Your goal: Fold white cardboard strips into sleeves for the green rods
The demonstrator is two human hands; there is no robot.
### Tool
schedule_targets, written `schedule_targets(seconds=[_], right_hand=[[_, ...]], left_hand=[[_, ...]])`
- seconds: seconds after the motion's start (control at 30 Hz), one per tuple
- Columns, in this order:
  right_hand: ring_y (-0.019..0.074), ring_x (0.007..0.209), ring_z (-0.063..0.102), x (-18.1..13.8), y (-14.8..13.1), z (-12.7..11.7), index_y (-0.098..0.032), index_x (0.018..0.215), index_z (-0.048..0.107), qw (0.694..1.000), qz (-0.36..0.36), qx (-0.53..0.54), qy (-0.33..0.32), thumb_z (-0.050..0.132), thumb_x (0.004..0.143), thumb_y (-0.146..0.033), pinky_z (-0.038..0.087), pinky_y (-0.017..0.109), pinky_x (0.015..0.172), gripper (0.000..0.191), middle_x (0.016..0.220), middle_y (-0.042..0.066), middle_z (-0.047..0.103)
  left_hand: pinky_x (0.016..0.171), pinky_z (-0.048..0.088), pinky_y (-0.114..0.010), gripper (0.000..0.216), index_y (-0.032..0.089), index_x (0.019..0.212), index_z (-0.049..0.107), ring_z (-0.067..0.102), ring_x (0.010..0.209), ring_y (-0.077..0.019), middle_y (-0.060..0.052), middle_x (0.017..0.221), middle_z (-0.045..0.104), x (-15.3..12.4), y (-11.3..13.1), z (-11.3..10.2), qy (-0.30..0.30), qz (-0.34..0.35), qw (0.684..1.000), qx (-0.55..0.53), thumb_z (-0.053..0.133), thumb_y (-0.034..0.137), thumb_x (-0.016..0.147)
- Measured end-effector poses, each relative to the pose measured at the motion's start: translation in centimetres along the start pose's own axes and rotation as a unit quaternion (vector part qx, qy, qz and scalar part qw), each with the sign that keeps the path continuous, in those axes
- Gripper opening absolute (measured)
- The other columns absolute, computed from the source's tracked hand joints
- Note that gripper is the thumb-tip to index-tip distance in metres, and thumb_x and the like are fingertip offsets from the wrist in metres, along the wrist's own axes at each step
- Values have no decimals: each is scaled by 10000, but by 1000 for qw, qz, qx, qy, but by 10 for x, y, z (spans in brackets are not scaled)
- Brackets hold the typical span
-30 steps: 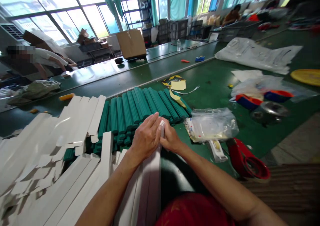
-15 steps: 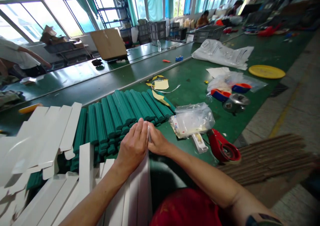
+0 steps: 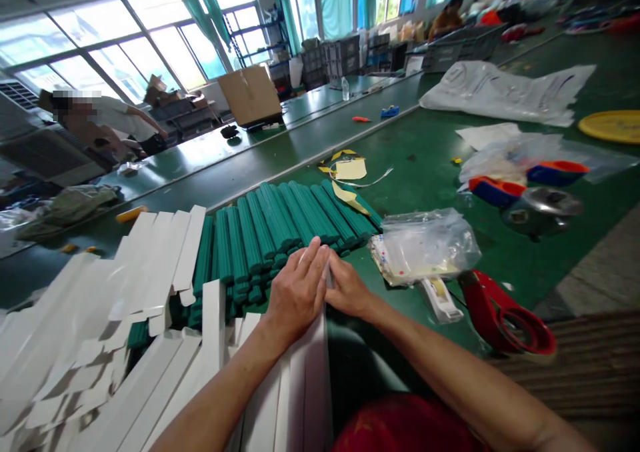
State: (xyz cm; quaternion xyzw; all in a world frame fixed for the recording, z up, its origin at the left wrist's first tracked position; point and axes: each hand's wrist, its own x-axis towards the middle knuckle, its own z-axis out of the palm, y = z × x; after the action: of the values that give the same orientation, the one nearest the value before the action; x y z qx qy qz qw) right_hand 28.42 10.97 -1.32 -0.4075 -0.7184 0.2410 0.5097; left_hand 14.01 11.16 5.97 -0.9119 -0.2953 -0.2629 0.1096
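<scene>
My left hand [image 3: 299, 292] and my right hand [image 3: 347, 284] meet at the far end of a long white cardboard box [image 3: 315, 372]. The left fingers lie pressed together over the box end, and the right hand closes on it from the right side. Most of that end is hidden behind the fingers. More white boxes [image 3: 150, 379] lie to the left, some with loose flaps. Just beyond my hands is a stack of green ribbed rods [image 3: 280, 219], laid side by side in layers.
Right of my hands are a clear plastic bag [image 3: 430, 239], a small white tape dispenser [image 3: 441, 299] and a red tape gun [image 3: 505, 319]. Farther off lie blue-and-orange pieces [image 3: 557, 172] and a yellow disc [image 3: 613, 127]. A person [image 3: 125, 119] bends over the bench at far left.
The view has turned to the left, so things on the bench appear shifted right. Both hands stay together at the box end with almost the same grip.
</scene>
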Motion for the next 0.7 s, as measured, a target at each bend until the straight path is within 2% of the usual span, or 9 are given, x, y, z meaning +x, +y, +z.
schedule_targets(seconds=[0.13, 0.3, 0.4, 0.47, 0.5, 0.57, 0.63, 0.67, 0.7], right_hand=[[253, 959, 629, 4, -3, 10, -195, 1161, 416, 1000, -10, -14, -15, 532, 788, -251, 530, 382, 839, 394, 1054, 110, 613], [263, 1129, 583, 7, 2, 8, -161, 1300, 361, 997, -29, -45, -60, 587, 801, -326, 501, 392, 947, 572, 1231, 152, 578], [287, 1258, 504, -15, 20, -30, -155, 1398, 327, 989, -58, -112, -71, 671, 782, -539, 422, 431, 1042, 803, 1365, 174, 519], [303, 1263, 488, -48, 38, -73, -158, 1411, 340, 975, 6, -222, -15, 654, 789, -609, 385, 466, 1050, 829, 1370, 182, 517], [329, 1248, 485, -70, 47, -97, -140, 1390, 367, 949, 69, -306, 40, 649, 788, -621, 365, 500, 1044, 820, 1342, 200, 529], [380, 1216, 475, -119, 62, -145, -89, 1323, 436, 837, 237, -479, 117, 642, 803, -592, 339, 549, 1014, 752, 1300, 240, 534], [408, 1135, 499, -168, 69, -182, -51, 1210, 518, 704, 398, -579, 104, 643, 810, -566, 372, 547, 927, 664, 1201, 268, 572], [413, 1079, 519, -190, 71, -193, -57, 1128, 564, 652, 458, -600, 77, 643, 808, -568, 380, 549, 887, 608, 1122, 264, 602], [408, 1055, 527, -209, 72, -200, -74, 1063, 595, 626, 490, -605, 35, 634, 817, -563, 378, 548, 870, 549, 1078, 255, 619]], left_hand=[[1050, 505, -477, 507, 124, 1422, 436, 536, 1297, -291, -176, 1413, 546, -6, -4, 1, 17, -3, 1000, 5, 465, 124, 916], [1039, 506, -497, 578, 168, 1466, 392, 542, 1289, -307, -164, 1418, 544, -11, -5, 11, 55, -8, 998, 3, 533, 131, 906], [1011, 519, -501, 614, 157, 1475, 377, 557, 1269, -316, -187, 1411, 543, -12, -3, 13, 76, -18, 997, -8, 559, 107, 891], [1001, 523, -497, 621, 166, 1474, 384, 574, 1249, -313, -181, 1406, 551, -16, -4, 12, 83, -25, 996, -11, 571, 100, 885], [1002, 521, -496, 624, 172, 1473, 388, 582, 1240, -311, -175, 1405, 553, -18, -5, 11, 86, -29, 996, -12, 578, 103, 883], [1008, 514, -498, 632, 184, 1471, 398, 594, 1225, -312, -163, 1403, 559, -23, -7, 11, 91, -40, 995, -17, 596, 114, 875], [1010, 508, -501, 638, 186, 1464, 415, 607, 1203, -319, -160, 1394, 568, -26, -8, 11, 99, -52, 994, -20, 619, 125, 862], [1009, 507, -502, 642, 184, 1460, 423, 614, 1191, -323, -160, 1387, 575, -27, -8, 12, 104, -55, 993, -20, 629, 128, 855], [1006, 507, -501, 644, 183, 1457, 430, 621, 1178, -325, -161, 1377, 583, -27, -7, 12, 109, -56, 992, -19, 637, 130, 849]])
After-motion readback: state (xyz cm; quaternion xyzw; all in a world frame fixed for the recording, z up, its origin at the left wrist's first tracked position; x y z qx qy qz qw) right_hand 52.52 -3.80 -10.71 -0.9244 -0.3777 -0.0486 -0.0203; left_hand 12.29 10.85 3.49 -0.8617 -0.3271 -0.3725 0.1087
